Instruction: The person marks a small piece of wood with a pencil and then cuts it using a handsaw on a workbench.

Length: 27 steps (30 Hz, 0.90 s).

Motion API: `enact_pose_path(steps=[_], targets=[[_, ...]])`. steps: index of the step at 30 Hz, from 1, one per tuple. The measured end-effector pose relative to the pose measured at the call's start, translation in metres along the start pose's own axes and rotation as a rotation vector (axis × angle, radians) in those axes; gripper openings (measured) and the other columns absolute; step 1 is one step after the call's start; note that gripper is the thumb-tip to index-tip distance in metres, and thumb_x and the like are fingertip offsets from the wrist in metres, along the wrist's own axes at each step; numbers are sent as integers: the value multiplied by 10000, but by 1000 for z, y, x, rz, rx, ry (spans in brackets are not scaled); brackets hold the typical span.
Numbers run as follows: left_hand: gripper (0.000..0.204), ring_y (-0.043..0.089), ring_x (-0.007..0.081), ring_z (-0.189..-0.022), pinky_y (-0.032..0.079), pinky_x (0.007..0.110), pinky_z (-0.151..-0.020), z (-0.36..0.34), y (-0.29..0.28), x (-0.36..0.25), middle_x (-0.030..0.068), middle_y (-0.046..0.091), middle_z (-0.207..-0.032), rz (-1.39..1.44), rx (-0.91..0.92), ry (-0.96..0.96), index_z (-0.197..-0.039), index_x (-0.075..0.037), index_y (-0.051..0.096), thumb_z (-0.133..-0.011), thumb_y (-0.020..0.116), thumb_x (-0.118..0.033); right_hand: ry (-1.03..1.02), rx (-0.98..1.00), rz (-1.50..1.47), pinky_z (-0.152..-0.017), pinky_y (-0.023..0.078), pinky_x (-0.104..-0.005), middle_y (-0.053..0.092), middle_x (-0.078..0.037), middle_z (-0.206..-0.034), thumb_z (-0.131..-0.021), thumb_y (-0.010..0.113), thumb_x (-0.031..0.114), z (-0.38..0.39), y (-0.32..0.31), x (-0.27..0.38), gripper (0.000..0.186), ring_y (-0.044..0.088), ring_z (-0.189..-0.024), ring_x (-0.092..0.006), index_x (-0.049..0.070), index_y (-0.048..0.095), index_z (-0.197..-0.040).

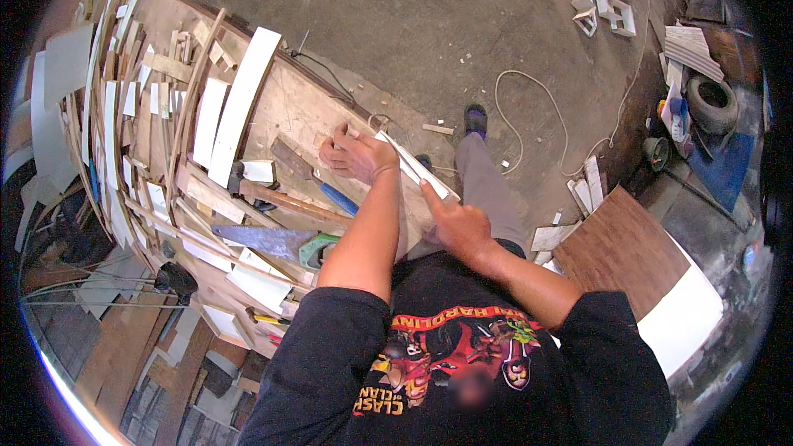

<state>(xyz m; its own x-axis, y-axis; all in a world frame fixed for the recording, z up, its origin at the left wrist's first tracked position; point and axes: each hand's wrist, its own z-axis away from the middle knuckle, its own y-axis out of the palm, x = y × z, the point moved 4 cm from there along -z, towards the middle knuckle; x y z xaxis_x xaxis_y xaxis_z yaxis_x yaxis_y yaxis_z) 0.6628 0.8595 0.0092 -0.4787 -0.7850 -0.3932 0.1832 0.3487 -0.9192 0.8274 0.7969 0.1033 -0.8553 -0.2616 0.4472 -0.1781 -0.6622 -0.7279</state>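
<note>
A narrow white-faced board [417,167] lies slantwise at the edge of the wooden workbench [289,103], in front of my body. My right hand [461,225] grips its near end, with the index finger stretched along it. At the far end my left hand [359,155] is closed, fingers curled down toward the bench; what lies under them is hidden. Left of my left forearm lie a flat-bladed tool with a blue handle [337,196], a hammer with a wooden handle [293,205] and a handsaw with a green grip [315,249].
White boards [244,107] and many wood strips cover the bench's left side. Yellow-handled pliers [266,319] lie near its front. A pale cable [516,120] loops over the floor. A brown panel [619,252] lies at right, with a tyre [712,102] beyond. White wooden frames [611,8] stand far right.
</note>
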Motion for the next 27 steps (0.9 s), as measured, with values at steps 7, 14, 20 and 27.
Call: enact_pose_path(steps=[7,14,20,27], targets=[[351,273,374,-1371,232,542,-1104,2,6,6,164,363,-1357,18,37,56,-1258,-120,531,-917,544,-202,66,-2,-63,-552,564,-511,683,-191,-708,-866,561,127,-36,8,2,702,710,-650,-365,84,355,-1536],[372,259,382,-1378,235,544,-1103,4,6,-3,173,350,-1365,27,111,-49,-1262,-125,523,-895,568,-168,44,-69,-43,-537,573,-495,704,-170,-710,-911,518,131,-63,11,-3,610,714,-614,-333,-18,374,-1484],[397,268,377,-1370,247,530,-1096,1,0,0,172,353,-1362,25,40,17,-1261,-135,524,-870,593,-152,48,15,-41,-576,566,-517,706,-212,-749,-871,564,119,-7,-3,1,705,709,-648,-382,65,337,-1536],[376,284,377,-1362,248,537,-1091,2,6,4,173,374,-1344,-9,54,5,-1260,-129,523,-888,572,-161,34,22,-47,-548,568,-497,697,-186,-720,-921,504,118,-32,9,-1,617,704,-610,-354,0,341,-1505]])
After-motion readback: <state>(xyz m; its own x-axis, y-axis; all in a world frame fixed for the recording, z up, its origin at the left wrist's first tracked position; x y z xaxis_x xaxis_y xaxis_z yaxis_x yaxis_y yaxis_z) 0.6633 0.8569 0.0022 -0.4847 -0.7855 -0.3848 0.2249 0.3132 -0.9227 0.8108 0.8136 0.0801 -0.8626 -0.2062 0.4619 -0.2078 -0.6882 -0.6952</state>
